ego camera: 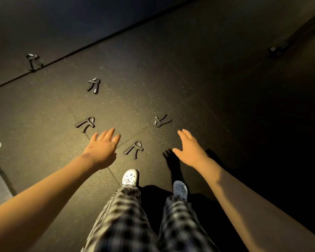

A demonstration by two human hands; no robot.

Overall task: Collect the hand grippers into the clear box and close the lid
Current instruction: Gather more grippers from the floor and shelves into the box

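Overhead, a person's left hand (103, 150) and right hand (189, 150) stretch out above a dark speckled floor (198, 91), the fingers (109, 133) of both straight and slightly apart, holding nothing. Five black hand grippers lie scattered on the floor. The nearest gripper (134, 149) sits between the two hands, just right of the left fingers. A second gripper (85, 124) lies just beyond the left fingers, a third gripper (161, 120) beyond the right fingers. A fourth gripper (93, 85) and fifth gripper (34, 61) rest well beyond, leftward. White clogs (129, 178) and checked trousers (127, 215) show below.
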